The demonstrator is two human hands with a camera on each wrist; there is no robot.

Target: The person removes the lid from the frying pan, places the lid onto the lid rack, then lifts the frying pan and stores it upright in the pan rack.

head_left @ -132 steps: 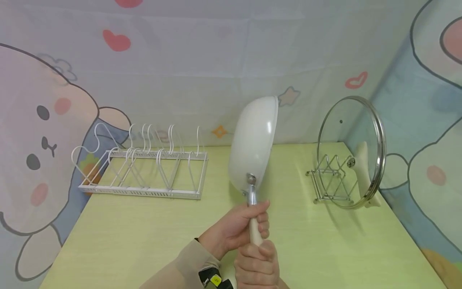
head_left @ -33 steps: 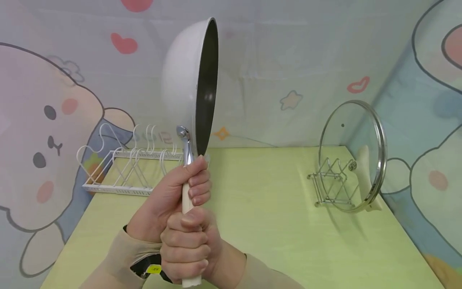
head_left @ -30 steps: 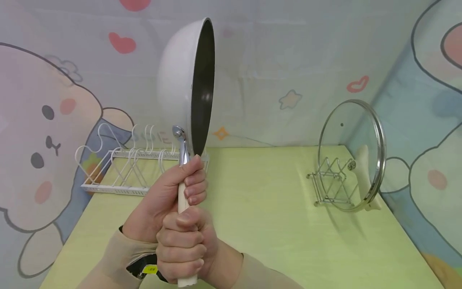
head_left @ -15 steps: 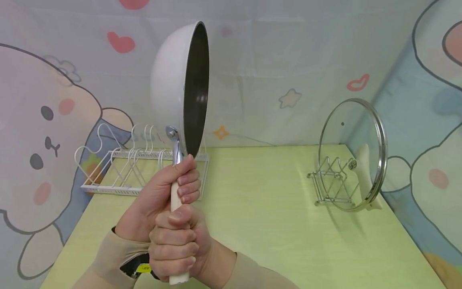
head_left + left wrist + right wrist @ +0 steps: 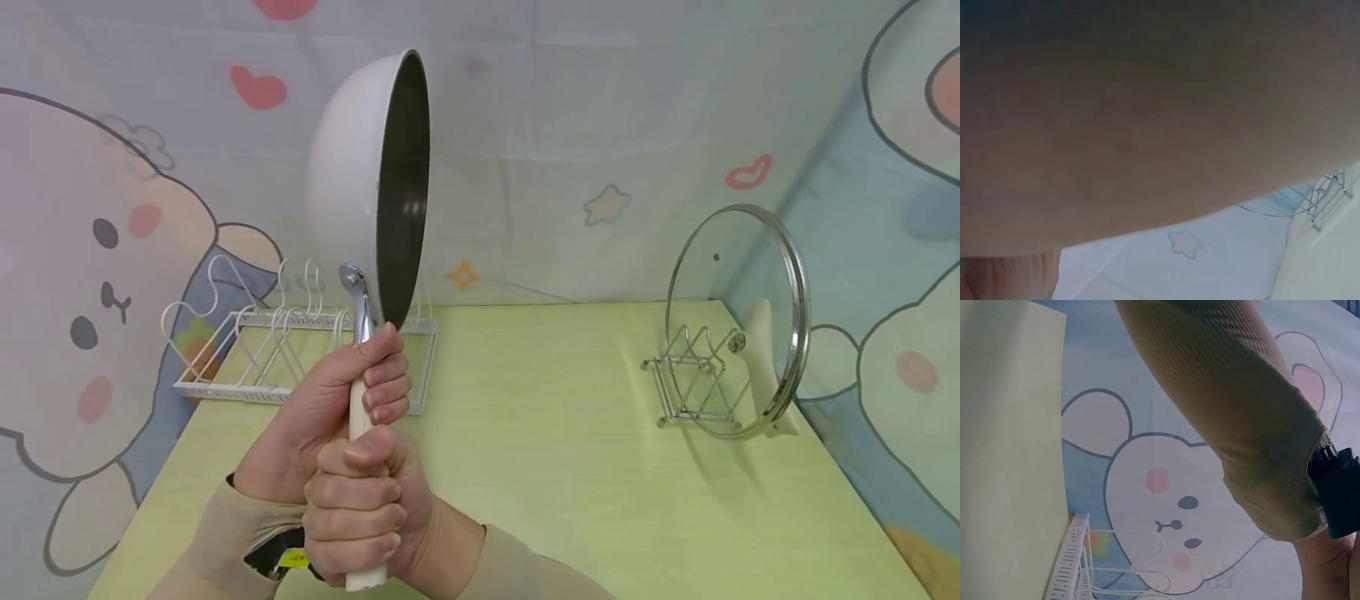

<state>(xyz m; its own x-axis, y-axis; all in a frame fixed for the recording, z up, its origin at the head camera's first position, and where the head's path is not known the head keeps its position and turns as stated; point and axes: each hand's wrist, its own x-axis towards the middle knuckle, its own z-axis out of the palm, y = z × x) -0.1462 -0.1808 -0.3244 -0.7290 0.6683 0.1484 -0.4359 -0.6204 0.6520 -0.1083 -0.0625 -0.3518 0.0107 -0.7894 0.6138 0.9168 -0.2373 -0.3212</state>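
A deep white frying pan (image 5: 348, 167) with a dark inside is held up on edge in the head view, its open side facing right. My left hand (image 5: 330, 408) grips the upper part of its cream handle (image 5: 358, 408), just below the metal joint. Lower on the same handle, my right hand (image 5: 367, 504) is wrapped round it, and the handle's end shows beneath the fist. Behind the pan stands a white wire rack (image 5: 258, 396), partly hidden by pan and hands. Blurred skin fills most of the left wrist view.
On the table's right side, a glass lid (image 5: 801, 333) with a metal rim stands on edge in a small wire stand (image 5: 675, 408). The light green table (image 5: 562, 467) meets a cartoon-print cloth at the back and sides.
Since the earliest frame the pan has moved left and up, and its dark inside has come into view. Over the last second, both hands and the pan have drifted slightly left and down.
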